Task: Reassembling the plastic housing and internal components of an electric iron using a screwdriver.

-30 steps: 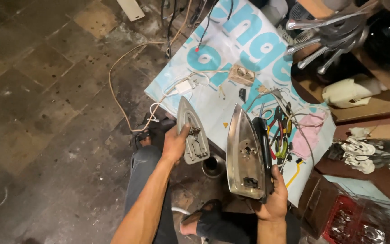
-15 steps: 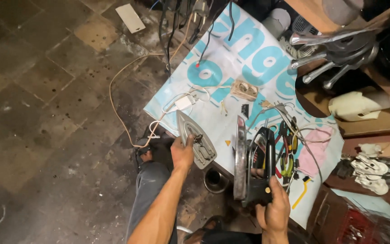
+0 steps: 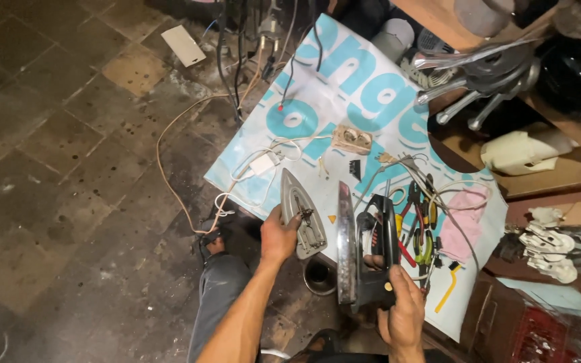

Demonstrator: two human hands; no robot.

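At the bottom centre of the frame, the right hand (image 3: 403,316) grips the black handle of a clothes iron body (image 3: 366,252), fingers wrapped round it, holding it on edge so its shiny soleplate faces left. Just left of it, the left hand (image 3: 278,236) clasps the lower end of a separate grey iron soleplate (image 3: 302,214), point toward the top of the frame, its inner side with a metal fitting showing. Both parts are held just beside each other, apart, over the near edge of a white and teal printed sheet (image 3: 344,101) spread on the stone floor (image 3: 55,202). Beyond the iron body lie pliers and screwdrivers (image 3: 419,222) with coloured handles and a pink cloth (image 3: 469,222). Farther up the sheet are a white adapter (image 3: 262,163) with its cable and a small beige socket (image 3: 352,139).
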